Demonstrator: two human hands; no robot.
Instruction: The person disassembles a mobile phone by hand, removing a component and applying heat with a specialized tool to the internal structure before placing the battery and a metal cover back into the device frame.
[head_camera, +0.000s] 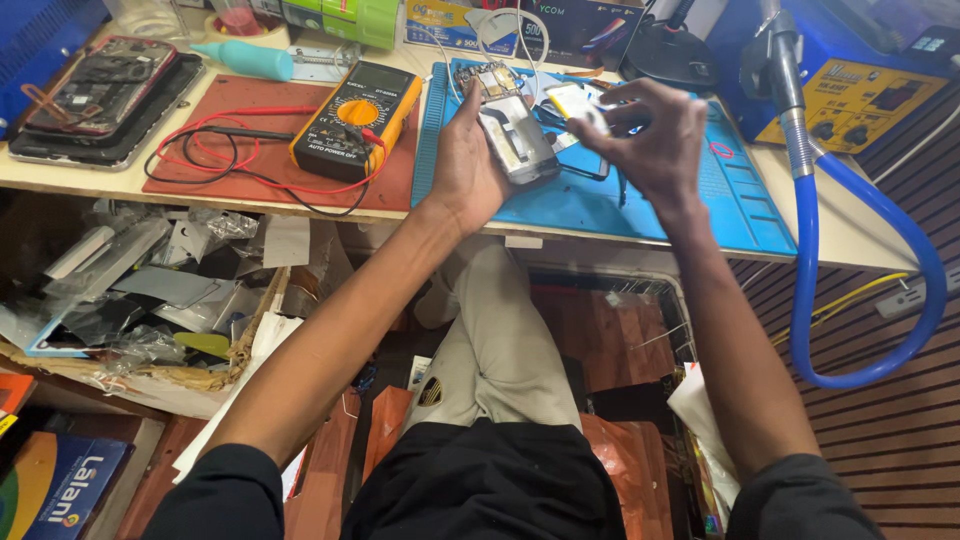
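Two hands work above the blue mat near the bench's front edge. Left hand grips an opened phone; right hand pinches a small white part.

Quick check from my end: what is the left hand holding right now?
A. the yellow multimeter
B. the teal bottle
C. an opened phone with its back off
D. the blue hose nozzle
C: the left hand grips the opened phone over the blue mat; the multimeter lies apart.

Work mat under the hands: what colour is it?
Blue; the mat lies under the opened phone, clearest in the head view.
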